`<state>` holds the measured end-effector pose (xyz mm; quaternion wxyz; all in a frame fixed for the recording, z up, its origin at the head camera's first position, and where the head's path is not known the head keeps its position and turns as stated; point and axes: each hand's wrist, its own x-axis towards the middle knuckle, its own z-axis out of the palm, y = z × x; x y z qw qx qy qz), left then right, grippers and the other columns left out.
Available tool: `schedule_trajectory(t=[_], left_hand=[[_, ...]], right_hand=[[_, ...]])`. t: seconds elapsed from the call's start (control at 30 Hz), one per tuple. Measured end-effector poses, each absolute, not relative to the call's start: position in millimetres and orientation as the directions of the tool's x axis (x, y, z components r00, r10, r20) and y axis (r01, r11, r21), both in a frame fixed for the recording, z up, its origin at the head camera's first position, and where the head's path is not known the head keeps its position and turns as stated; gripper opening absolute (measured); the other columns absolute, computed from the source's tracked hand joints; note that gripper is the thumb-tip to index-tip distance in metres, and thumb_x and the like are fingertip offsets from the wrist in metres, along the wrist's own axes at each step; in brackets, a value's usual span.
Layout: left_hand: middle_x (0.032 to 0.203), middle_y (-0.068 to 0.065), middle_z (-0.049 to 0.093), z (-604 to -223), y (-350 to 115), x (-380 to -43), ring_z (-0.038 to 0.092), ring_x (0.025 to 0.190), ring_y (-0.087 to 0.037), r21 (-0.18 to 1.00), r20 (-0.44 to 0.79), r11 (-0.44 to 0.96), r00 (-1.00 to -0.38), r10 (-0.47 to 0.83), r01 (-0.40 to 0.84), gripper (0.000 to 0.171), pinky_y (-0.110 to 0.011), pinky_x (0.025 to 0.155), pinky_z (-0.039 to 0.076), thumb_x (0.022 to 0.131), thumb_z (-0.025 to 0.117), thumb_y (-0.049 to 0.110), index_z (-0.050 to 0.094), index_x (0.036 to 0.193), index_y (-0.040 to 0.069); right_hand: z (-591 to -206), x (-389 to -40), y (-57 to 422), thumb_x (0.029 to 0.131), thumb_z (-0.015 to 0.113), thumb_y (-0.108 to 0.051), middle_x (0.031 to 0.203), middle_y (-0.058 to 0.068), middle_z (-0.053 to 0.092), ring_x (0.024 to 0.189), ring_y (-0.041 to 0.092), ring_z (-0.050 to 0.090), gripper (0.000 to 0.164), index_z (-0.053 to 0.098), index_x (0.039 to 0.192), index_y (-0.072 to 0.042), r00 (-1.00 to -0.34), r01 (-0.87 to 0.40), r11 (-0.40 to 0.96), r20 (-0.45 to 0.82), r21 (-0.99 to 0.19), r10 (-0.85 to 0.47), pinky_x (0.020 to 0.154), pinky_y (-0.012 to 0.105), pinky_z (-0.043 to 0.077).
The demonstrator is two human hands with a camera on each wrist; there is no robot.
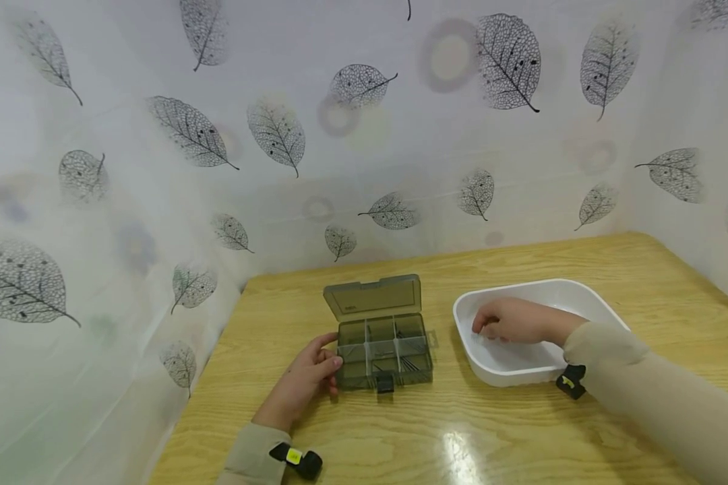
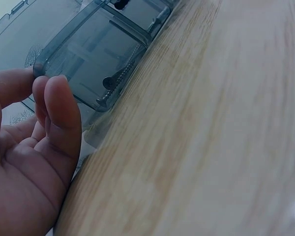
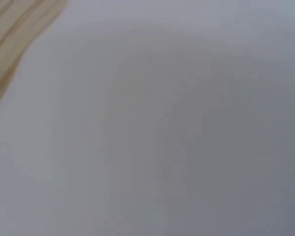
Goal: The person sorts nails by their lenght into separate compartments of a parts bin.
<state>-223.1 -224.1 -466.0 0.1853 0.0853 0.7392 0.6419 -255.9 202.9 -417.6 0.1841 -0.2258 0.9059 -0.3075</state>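
A smoky, see-through compartment box (image 1: 353,382) stands on the table with its lid (image 1: 373,298) raised at the back. My left hand (image 1: 306,377) holds the box by its left side, thumb at the near corner. Dark screws (image 1: 409,364) lie in some compartments; the left wrist view shows a threaded screw (image 2: 122,77) through the clear wall. Over at the right, my right hand (image 1: 516,320) reaches down into a white tray (image 1: 509,378), fingers bent toward its left inner side. I cannot tell what the fingertips hold. The right wrist view shows mostly blurred white tray wall (image 3: 137,123).
The wooden table (image 1: 394,444) carries both containers, with a hand's width of wood between them. A leaf-patterned curtain (image 1: 400,148) hangs behind the table and along its sides. A black latch (image 1: 385,384) sits on the box's front.
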Motion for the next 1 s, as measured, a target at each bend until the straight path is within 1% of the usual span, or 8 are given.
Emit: schedule_trajectory(t=[0.1,0.23,0.37,0.5,0.67,0.73,0.9,1.0], left_hand=[[0.108,-0.014,0.052,-466,-224,-223,0.056,0.077,-0.019,0.980,-0.170,0.159,-0.916,0.362,-0.119,0.060,-0.035,0.068,0.057,0.105,0.058,0.016,0.028,0.158,0.009],[0.108,-0.013,0.052,-466,-224,-224,0.056,0.077,-0.019,0.980,-0.170,0.157,-0.918,0.359,-0.120,0.060,-0.036,0.068,0.056,0.105,0.057,0.015,0.028,0.158,0.010],[0.108,-0.013,0.052,-467,-224,-224,0.056,0.076,-0.019,0.980,-0.167,0.159,-0.917,0.362,-0.115,0.060,-0.036,0.068,0.056,0.105,0.057,0.015,0.028,0.158,0.010],[0.108,-0.013,0.052,-468,-225,-224,0.056,0.076,-0.020,0.980,-0.167,0.161,-0.916,0.365,-0.114,0.060,-0.037,0.068,0.056,0.105,0.057,0.015,0.028,0.158,0.010],[0.108,-0.013,0.052,-467,-226,-223,0.056,0.077,-0.019,0.980,-0.172,0.158,-0.918,0.358,-0.122,0.060,-0.036,0.068,0.056,0.105,0.057,0.015,0.029,0.158,0.011],[0.108,-0.013,0.051,-467,-225,-223,0.056,0.077,-0.019,0.981,-0.168,0.155,-0.918,0.359,-0.119,0.060,-0.036,0.068,0.056,0.106,0.057,0.016,0.029,0.158,0.010],[0.108,-0.014,0.051,-465,-223,-222,0.055,0.077,-0.019,0.982,-0.163,0.149,-0.916,0.366,-0.115,0.060,-0.034,0.067,0.056,0.106,0.057,0.016,0.028,0.158,0.008],[0.108,-0.014,0.051,-464,-223,-221,0.055,0.077,-0.019,0.982,-0.168,0.146,-0.917,0.362,-0.122,0.060,-0.035,0.068,0.056,0.105,0.057,0.015,0.029,0.157,0.009]], right_hand=[[-411,-253,202,0.100,0.057,-0.006,0.094,0.001,0.066,0.075,0.017,0.059,0.019,0.073,0.110,-0.009,-0.826,-0.301,0.691,-0.182,-0.657,-0.533,0.068,0.033,0.049],[-400,-248,199,0.103,0.053,-0.009,0.098,0.004,0.066,0.079,0.022,0.060,0.021,0.071,0.114,-0.012,-0.828,-0.313,0.661,-0.144,-0.682,-0.541,0.070,0.037,0.050],[-389,-242,193,0.105,0.052,-0.012,0.100,0.007,0.064,0.083,0.025,0.059,0.020,0.069,0.115,-0.013,-0.845,-0.303,0.638,-0.110,-0.708,-0.523,0.071,0.039,0.050],[-380,-237,185,0.104,0.053,-0.014,0.099,0.007,0.064,0.084,0.027,0.059,0.018,0.068,0.113,-0.013,-0.858,-0.308,0.611,-0.066,-0.729,-0.510,0.072,0.040,0.051],[-376,-233,167,0.102,0.055,-0.014,0.097,0.004,0.065,0.081,0.025,0.057,0.016,0.067,0.112,-0.014,-0.859,-0.315,0.579,-0.033,-0.752,-0.511,0.068,0.039,0.049],[-377,-233,158,0.102,0.055,-0.014,0.096,0.001,0.066,0.081,0.023,0.058,0.015,0.067,0.112,-0.015,-0.852,-0.323,0.568,-0.028,-0.757,-0.522,0.070,0.039,0.049],[-381,-233,130,0.102,0.058,-0.017,0.102,0.001,0.069,0.085,0.020,0.060,0.014,0.068,0.112,-0.016,-0.819,-0.378,0.535,0.004,-0.756,-0.573,0.075,0.039,0.050],[-383,-234,111,0.102,0.058,-0.016,0.106,0.002,0.069,0.082,0.017,0.059,0.016,0.069,0.113,-0.014,-0.799,-0.411,0.517,0.024,-0.751,-0.601,0.074,0.039,0.051]])
